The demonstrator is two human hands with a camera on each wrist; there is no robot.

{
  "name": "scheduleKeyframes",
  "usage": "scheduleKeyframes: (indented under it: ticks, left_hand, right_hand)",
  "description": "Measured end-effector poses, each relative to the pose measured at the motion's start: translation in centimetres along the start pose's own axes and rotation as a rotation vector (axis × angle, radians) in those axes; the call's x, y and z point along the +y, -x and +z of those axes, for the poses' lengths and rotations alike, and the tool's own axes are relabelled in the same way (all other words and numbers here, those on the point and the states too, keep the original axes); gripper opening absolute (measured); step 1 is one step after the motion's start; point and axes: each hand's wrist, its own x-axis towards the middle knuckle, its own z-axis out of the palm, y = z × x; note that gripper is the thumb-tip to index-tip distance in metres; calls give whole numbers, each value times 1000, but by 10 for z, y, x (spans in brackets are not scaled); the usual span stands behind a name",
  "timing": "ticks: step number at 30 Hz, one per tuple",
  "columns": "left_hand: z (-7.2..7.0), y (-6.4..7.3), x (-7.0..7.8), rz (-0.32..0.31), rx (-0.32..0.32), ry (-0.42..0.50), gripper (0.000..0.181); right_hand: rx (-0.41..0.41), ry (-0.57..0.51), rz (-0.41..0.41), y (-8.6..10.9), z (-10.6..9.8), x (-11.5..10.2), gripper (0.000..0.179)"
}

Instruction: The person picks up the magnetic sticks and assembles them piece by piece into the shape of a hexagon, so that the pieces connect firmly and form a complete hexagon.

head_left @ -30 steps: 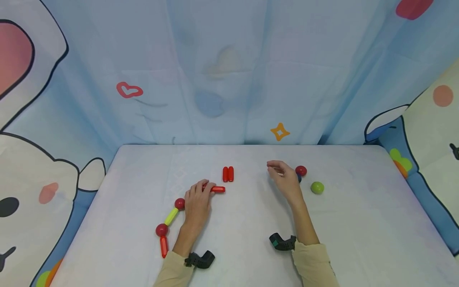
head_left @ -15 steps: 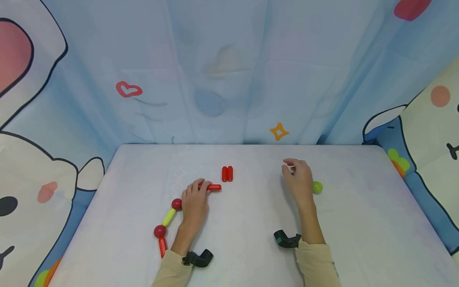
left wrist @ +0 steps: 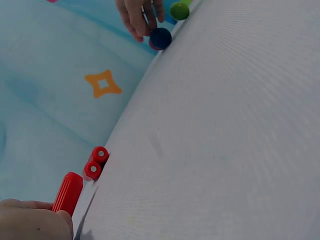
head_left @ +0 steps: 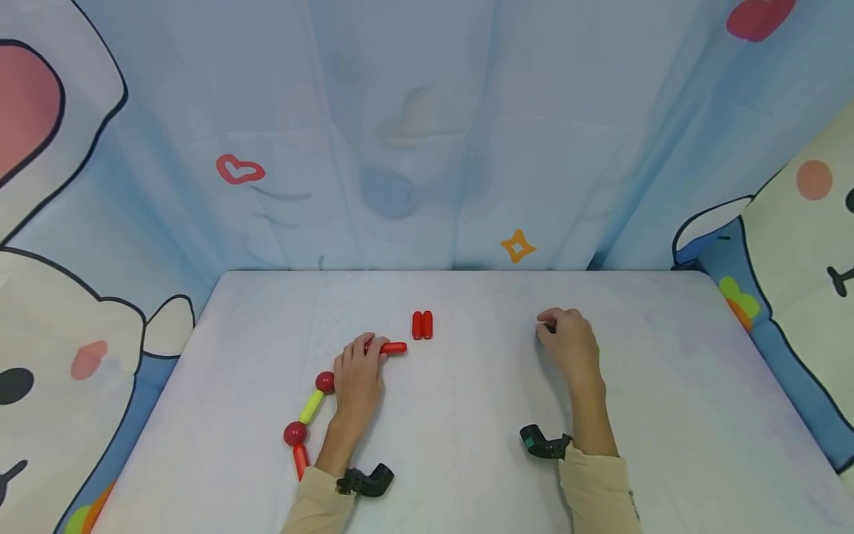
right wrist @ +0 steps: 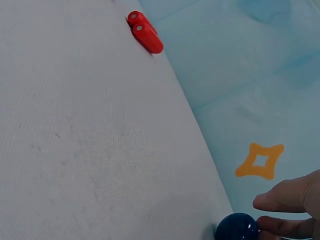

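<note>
My left hand (head_left: 359, 374) pinches a red magnetic stick (head_left: 395, 347) near the table's middle; its free end points right in the head view. In the left wrist view the stick (left wrist: 68, 194) juts up from the thumb and fingers. Beside that hand lies a chain: a red ball (head_left: 325, 382), a yellow-green stick (head_left: 310, 407), another red ball (head_left: 296, 433) and a red stick (head_left: 301, 460). My right hand (head_left: 570, 345) reaches to a dark blue ball (right wrist: 237, 228). Its fingertips are against the ball's side, with the thumb apart from it.
Two red sticks (head_left: 422, 325) lie side by side toward the table's back. A green ball (left wrist: 180, 11) and a sliver of a red ball show near the right hand in the left wrist view. A patterned blue curtain (head_left: 414, 148) hangs behind the white table (head_left: 467, 445).
My right hand has moved right, over the balls, and come down by the blue ball, hiding the red and green balls from the head view. The left hand keeps its hold, barely moving.
</note>
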Motion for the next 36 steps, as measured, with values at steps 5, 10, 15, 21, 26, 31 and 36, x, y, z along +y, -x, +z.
scheduleKeyframes:
  ticks: [5, 10, 15, 21, 26, 31, 36]
  left_hand:
    - [2, 0, -1, 2, 2, -10, 33]
    - [2, 0, -2, 0, 0, -11, 33]
    - [3, 0, -3, -6, -8, -18, 32]
    - [3, 0, -2, -6, -9, -24, 33]
    - [3, 1, -2, -8, -7, -20, 33]
    - [3, 0, -2, -3, 1, -10, 33]
    - [2, -1, -2, 1, -11, -16, 33]
  right_hand:
    - [-26, 61, 2, 2, 0, -1, 26]
    - [-95, 81, 32, 1, 1, 0, 30]
    - [-168, 87, 26, -2, 5, 1, 37]
    - [-236, -45, -11, -5, 14, -1, 46]
    - [-231, -287, -142, -6, 23, -7, 44]
    - [-268, -443, -171, -6, 32, -17, 45]
    - [-294, -487, -170, -4, 37, -23, 46]
